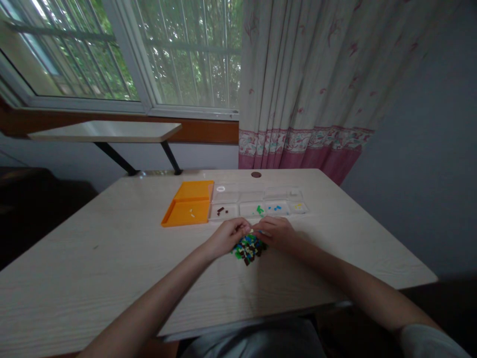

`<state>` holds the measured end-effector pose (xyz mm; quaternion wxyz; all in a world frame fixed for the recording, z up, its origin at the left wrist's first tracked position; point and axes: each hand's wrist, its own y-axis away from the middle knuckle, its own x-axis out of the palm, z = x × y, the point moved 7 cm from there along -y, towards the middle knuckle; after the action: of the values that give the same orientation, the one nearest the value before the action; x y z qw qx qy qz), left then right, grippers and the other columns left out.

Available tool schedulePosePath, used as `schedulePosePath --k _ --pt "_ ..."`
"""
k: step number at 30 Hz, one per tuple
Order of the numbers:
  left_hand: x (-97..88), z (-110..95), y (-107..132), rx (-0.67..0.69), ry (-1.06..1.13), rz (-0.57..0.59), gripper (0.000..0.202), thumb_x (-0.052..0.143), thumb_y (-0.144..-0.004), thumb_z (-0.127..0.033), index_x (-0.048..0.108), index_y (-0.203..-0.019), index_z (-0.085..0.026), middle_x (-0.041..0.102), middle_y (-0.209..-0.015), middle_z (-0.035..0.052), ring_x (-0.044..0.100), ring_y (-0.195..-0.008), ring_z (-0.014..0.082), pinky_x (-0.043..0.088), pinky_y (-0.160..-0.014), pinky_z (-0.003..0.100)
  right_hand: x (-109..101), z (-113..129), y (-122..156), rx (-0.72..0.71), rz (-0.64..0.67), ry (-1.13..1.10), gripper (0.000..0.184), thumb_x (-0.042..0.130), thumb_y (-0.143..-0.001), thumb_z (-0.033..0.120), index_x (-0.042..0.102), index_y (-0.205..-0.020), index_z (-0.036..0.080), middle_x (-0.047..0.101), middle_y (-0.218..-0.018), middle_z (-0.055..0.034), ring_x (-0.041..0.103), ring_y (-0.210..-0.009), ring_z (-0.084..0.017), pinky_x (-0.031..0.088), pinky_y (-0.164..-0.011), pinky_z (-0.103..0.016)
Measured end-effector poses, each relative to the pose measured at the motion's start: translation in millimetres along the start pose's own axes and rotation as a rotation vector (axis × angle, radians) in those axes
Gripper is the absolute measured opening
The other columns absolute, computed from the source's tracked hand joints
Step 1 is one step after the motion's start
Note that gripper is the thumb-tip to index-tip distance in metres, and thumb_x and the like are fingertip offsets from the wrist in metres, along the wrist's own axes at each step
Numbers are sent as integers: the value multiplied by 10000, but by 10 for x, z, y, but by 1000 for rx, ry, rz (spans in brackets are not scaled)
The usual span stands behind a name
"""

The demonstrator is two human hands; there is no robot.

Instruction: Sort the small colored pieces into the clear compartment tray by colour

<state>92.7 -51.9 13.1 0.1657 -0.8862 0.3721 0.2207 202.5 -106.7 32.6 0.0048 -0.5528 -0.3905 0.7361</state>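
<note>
Just below frame centre, your left hand [231, 235] and right hand [276, 231] meet, fingers curled, at the upper edge of the pile of coloured pieces [249, 249]; whether either grips one, I can't tell. Above left lies an orange case [194, 191].

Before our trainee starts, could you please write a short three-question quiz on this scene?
1. True or false: the left hand and the right hand are both at the pile.
2. What colour are the pieces in the clear tray beside the orange box: A) blue, B) brown, or C) green?
3. Fill in the blank: as pictured, the curtain hangs to the ____ of the window panes.

Key: 1. True. 2. B. 3. Right.
</note>
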Motion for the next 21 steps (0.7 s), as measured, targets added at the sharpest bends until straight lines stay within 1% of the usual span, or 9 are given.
schedulePosePath --k 4,7,11,16,18,21 --pt "-8 -27 6 11 16 -13 267 450 -831 -351 576 -791 -119 533 -673 1 439 -590 95 329 -516 187 -15 -31 -2 9 -3 -2 147 532 -825 308 647 -879 234 650 -760 -6 580 -639 -106 396 -550 -204" --pt "-32 -38 14 19 17 -40 245 509 -803 -349 596 -842 -123 519 -656 -9 426 -573 91 323 -509 187 -39 -67 -5 21 -30 -27 159 519 -833 316 648 -870 231 649 -759 -11 584 -645 -105 409 -564 -199" --pt "-81 -97 28 88 -64 -104 221 579 -766 -342 616 -853 -142 488 -655 -14 433 -601 96 339 -537 191 -58 -98 -1 35 -70 -80 179 510 -834 336 647 -853 222 651 -760 -20 588 -646 -103 423 -587 -193" --pt "-110 -197 51 170 -178 -134 210 531 -812 -339 618 -851 -152 522 -688 4 464 -624 102 360 -561 198 -50 -98 -8 38 -45 -147 170 521 -826 325 639 -849 204 646 -760 -26 589 -678 -113 421 -614 -198" --pt "-150 -237 71 210 -230 -173 199 509 -830 -321 616 -867 -157 539 -712 13 478 -643 107 373 -581 205 -41 -123 -2 35 -10 -184 167 517 -826 307 635 -849 192 645 -745 -28 583 -673 -114 414 -610 -199" --pt "-239 -267 116 270 -291 -245 187 491 -845 -297 613 -895 -164 566 -766 33 500 -683 117 395 -613 217 18 -191 44 15 122 -270 166 507 -829 285 636 -826 180 642 -721 -27 562 -635 -105 404 -598 -195"
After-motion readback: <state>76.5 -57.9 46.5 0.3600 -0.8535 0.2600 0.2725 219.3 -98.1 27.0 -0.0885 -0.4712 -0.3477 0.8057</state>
